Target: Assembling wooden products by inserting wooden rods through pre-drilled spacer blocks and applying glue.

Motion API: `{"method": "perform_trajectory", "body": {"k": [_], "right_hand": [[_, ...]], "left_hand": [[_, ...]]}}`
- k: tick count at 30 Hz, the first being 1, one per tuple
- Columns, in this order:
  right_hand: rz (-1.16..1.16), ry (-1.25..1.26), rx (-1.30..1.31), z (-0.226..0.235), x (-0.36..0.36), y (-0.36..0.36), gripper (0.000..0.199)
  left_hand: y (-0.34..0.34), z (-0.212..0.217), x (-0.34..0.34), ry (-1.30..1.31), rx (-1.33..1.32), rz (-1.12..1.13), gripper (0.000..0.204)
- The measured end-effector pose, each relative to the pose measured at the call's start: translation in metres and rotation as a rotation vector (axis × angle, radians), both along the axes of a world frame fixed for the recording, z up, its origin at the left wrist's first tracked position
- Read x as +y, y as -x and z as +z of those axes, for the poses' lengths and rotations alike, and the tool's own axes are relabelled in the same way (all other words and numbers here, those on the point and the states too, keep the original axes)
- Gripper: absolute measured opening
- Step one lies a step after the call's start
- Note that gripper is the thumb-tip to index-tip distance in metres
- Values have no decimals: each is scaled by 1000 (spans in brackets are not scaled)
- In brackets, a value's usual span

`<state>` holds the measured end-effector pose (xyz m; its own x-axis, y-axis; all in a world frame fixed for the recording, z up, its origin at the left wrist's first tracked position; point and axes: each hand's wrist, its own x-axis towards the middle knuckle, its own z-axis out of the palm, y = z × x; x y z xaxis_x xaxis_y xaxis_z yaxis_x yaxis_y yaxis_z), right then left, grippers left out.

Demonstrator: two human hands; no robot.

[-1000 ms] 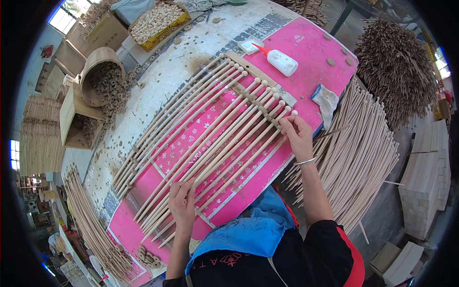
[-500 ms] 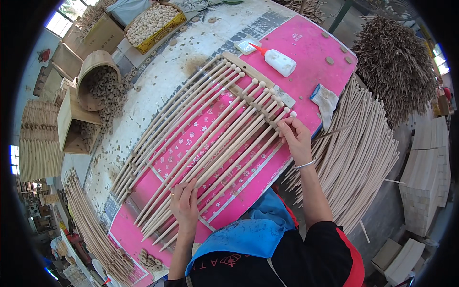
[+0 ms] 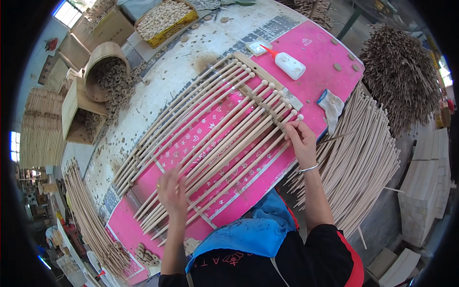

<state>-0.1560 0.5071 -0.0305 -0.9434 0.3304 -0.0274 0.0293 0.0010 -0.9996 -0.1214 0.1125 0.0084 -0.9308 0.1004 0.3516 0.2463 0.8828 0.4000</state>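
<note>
Pink-covered tabletop [image 3: 330,67] fills frame centre, carrying long pale ball-tipped wooden rods [image 3: 215,138]. Right hand [image 3: 300,138] pinches one rod's tip; left hand [image 3: 172,191], blurred, lies open-fingered on lower ends. Pressing unevenly could skew the row.

Bare pink mat [image 3: 330,64] past glue bottle [image 3: 289,64], rod rows [image 3: 215,138] fill the middle, rod pile [image 3: 363,153] crowds right edge

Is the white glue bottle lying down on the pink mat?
Yes, the white glue bottle lies on its side on the pink mat, its orange tip pointing away from the rods.
</note>
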Motion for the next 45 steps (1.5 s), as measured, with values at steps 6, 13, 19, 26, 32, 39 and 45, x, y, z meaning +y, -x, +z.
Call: {"method": "perform_trajectory", "body": {"k": [6,13,19,26,32,39,45], "right_hand": [[30,1,-2,6,-9,1,19],[115,-1,-42,12,-36,1,17],[334,-1,42,28,-102,7,22],[513,720,-96,44,-170,26,37],[403,576,-129,58,-155,31,30],[406,560,-83,59,-130,29,28],[386,550,-137,61,-126,23,27]], "left_hand": [[66,-17,-53,178,-31,45,46],[88,-40,-67,293,37,-15,28],[72,1,-59,21,82,6,20],[-12,62,-41,133,133,-37,27],[-70,93,-81,222,-13,61,43],[-100,92,-123,43,-209,83,50],[-104,93,-132,-52,-303,107,53]]}}
